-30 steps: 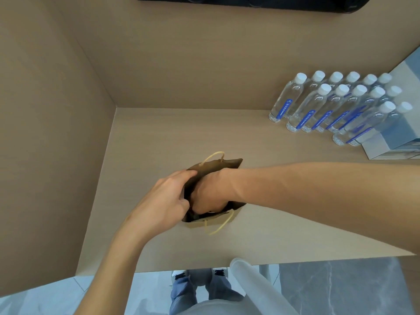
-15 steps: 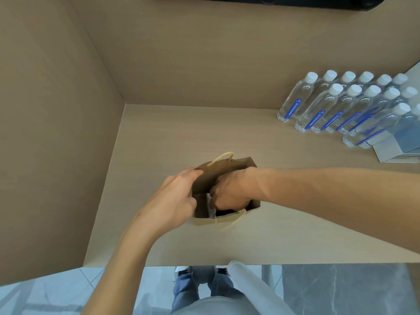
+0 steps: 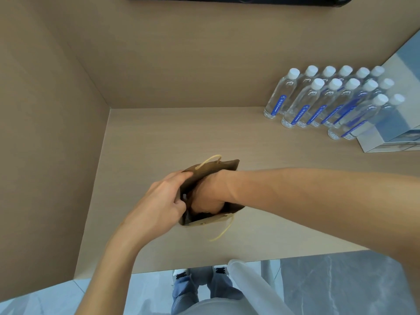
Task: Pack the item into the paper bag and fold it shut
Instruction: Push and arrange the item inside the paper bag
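Observation:
A small brown paper bag (image 3: 223, 165) with pale cord handles stands open-mouthed on the tan tabletop, near its front middle. My left hand (image 3: 159, 204) pinches the bag's left rim and holds the mouth apart. My right hand (image 3: 208, 194) is plunged into the bag from the right, fingers curled down inside it. What those fingers hold, if anything, is hidden by the hand and the bag's dark inside. One cord handle (image 3: 221, 231) trails loose over the front side onto the table.
Several clear water bottles (image 3: 304, 105) with white caps and blue labels stand in rows at the back right, beside a stack of white-and-blue boxes (image 3: 395, 133). Tan walls close the left and back. The table's front edge (image 3: 159, 270) is just before my legs.
The right hand has pushed deeper into the bag than half a second ago, when its fingers showed near the rim. The left hand keeps its hold on the left rim.

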